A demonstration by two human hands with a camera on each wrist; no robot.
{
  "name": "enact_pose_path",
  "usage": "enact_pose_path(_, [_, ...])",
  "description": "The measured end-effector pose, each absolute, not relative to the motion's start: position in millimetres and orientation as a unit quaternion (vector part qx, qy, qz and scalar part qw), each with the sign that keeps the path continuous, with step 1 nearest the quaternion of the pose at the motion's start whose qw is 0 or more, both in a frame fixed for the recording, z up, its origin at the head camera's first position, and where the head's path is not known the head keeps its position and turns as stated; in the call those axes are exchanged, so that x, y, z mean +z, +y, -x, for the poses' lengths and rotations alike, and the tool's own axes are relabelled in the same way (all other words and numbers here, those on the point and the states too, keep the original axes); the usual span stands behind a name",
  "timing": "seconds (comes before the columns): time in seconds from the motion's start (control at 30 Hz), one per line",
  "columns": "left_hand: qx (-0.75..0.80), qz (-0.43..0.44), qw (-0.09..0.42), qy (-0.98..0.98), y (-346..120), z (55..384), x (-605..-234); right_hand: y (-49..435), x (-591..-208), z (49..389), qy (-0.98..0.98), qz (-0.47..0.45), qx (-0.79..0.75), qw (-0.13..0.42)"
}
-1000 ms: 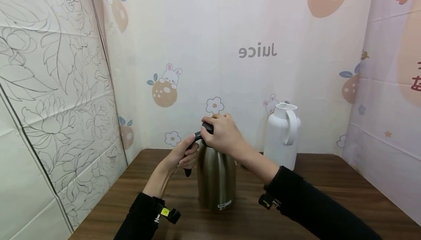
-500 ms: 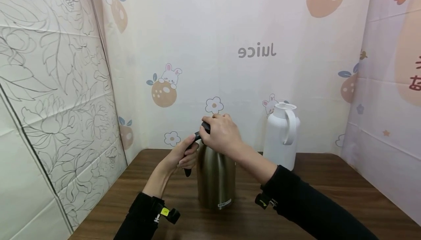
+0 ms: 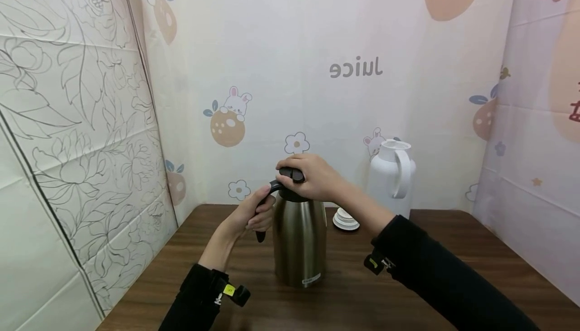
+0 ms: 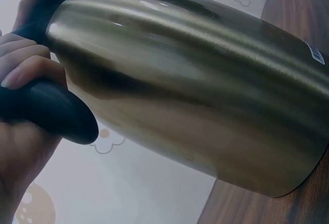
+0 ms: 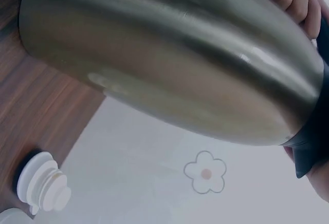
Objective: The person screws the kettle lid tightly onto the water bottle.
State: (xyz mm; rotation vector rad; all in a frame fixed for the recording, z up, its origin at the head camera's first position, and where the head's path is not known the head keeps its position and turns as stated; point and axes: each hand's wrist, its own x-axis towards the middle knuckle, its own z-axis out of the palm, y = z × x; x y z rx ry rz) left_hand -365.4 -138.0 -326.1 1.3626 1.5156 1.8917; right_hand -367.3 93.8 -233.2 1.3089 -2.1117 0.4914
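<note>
A brushed gold-brown vacuum jug (image 3: pixel 300 243) stands upright on the wooden table. My left hand (image 3: pixel 248 215) grips its black handle (image 4: pixel 61 111), with the fingers wrapped round it. Up top, my right hand (image 3: pixel 317 177) holds the black lid (image 3: pixel 291 173), thumb on the near side and fingers over the far side. The lid sits at the jug's neck; my palm hides part of it. In the right wrist view, the black spout (image 5: pixel 306 154) juts out at the neck.
A white jug (image 3: pixel 390 175) with a side handle and an open top stands at the back right. Its neighbour is a white stepped stopper (image 3: pixel 346 220), lying on the table (image 3: pixel 217 250) behind the gold-brown jug. Patterned cloth walls surround the back and sides.
My right hand has turned on the lid and shifted slightly right, exposing more of the black top. The white stopper has come into sight beside the right forearm. My left hand keeps its grip.
</note>
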Motion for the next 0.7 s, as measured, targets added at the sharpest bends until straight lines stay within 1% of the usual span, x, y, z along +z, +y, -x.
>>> enact_pose_path(0.2, [0.671,-0.479,0.181,0.536,-138.4,365.9,-326.5,92.9,-232.5,379.0,-0.787,-0.507,0.192,0.294])
enact_pose_path(0.4, [0.673,-0.479,0.182,0.534,-137.6,365.6,-325.5,90.4,-235.1,377.5,-0.809,-0.468,0.204,0.292])
enact_pose_path(0.7, [0.676,-0.463,0.179,0.545,-136.5,363.4,-324.5,83.6,-236.2,364.5,-0.841,-0.403,0.208,0.296])
